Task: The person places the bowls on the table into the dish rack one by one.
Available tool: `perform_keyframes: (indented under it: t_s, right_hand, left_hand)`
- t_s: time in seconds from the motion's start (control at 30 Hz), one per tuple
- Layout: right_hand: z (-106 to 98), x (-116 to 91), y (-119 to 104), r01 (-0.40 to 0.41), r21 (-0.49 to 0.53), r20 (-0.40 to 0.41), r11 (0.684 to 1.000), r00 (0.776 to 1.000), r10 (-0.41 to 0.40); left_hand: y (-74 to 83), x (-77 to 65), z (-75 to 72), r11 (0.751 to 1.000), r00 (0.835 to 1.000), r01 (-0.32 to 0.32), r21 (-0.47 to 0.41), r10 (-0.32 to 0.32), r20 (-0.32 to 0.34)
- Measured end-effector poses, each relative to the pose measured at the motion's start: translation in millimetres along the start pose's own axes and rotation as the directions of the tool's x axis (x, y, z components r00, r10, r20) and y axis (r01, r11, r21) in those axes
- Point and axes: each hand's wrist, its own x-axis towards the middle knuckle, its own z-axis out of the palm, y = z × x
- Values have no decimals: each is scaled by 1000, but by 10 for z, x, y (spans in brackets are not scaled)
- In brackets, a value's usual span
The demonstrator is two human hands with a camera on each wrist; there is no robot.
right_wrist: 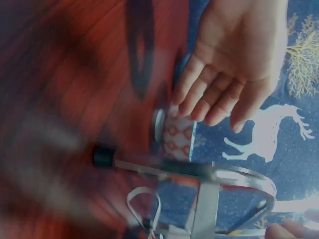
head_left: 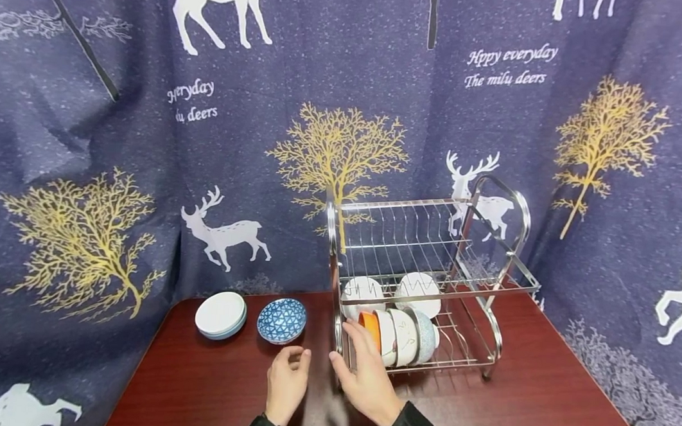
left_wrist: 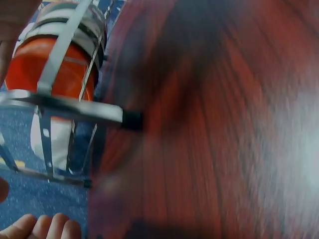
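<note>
My left hand [head_left: 287, 384] hovers over the table in front of the blue-patterned bowl [head_left: 281, 320], fingers loosely bent around nothing. Its palm side [right_wrist: 234, 64] shows in the right wrist view, near that bowl's red-patterned outside [right_wrist: 177, 134]. My right hand [head_left: 368, 385] is at the left end of the metal dish rack [head_left: 429, 301], fingers extended and thumb apart. Its fingertips overlap the rack's left post and come close to the orange bowl [head_left: 371, 330]. That orange bowl [left_wrist: 32, 67] stands on edge in the lower tier, beside white bowls [head_left: 405, 335] and a grey-blue bowl [head_left: 425, 336].
Stacked white and pale-blue dishes [head_left: 220, 313] sit at the table's back left. Two white dishes [head_left: 419, 294] stand behind the bowls in the rack. The upper tier [head_left: 403, 242] has wire dividers. A deer-print curtain [head_left: 229, 143] hangs behind the red-brown table [head_left: 193, 392].
</note>
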Motion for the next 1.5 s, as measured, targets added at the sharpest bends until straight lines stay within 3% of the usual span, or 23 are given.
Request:
perform_keyframes:
  t_s: [0.07,0.23,0.4,0.5,0.57,0.7,0.87,0.97,1.07,1.2,1.3,1.5]
  right_hand:
    - [30,-9,2,-25,17,-2,1000,1000,25]
    - [95,-29,9,-147,180,29,973,989,144]
    - [137,-45,34,-213,283,52,935,977,206]
    - [152,-54,52,-237,269,54,933,971,231]
    - [154,-57,49,-260,295,70,920,966,250]
    - [127,-39,-13,-312,387,130,868,950,283]
    - [31,5,-164,-378,439,181,815,926,332]
    - [84,-16,-89,-364,424,172,829,931,321]
    - [170,-50,38,-346,426,159,836,938,308]
    - [86,-2,-105,-380,439,174,814,925,338]
    - [-17,53,-280,-403,433,187,806,915,357]
    - [44,29,-206,-387,438,170,812,922,348]
  left_hand:
    - [-40,47,-14,1000,999,13,15,-13,-36]
    - [-135,154,-42,993,988,115,28,-112,-104]
    - [-181,245,-103,966,965,256,-38,-258,-41]
    - [-203,311,-135,939,950,310,-149,-310,22]
    - [-231,357,-143,914,943,331,-234,-326,58]
    - [-273,442,-136,834,916,400,-379,-378,135]
    - [-327,521,-130,764,872,488,-422,-451,192]
    - [-350,558,-135,712,855,514,-479,-470,218]
    - [-363,596,-140,634,840,530,-564,-484,246]
    - [-375,641,-135,556,824,541,-631,-501,264]
    - [-388,667,-132,521,820,541,-660,-503,275]
    - [-411,702,-160,469,810,553,-689,-497,312]
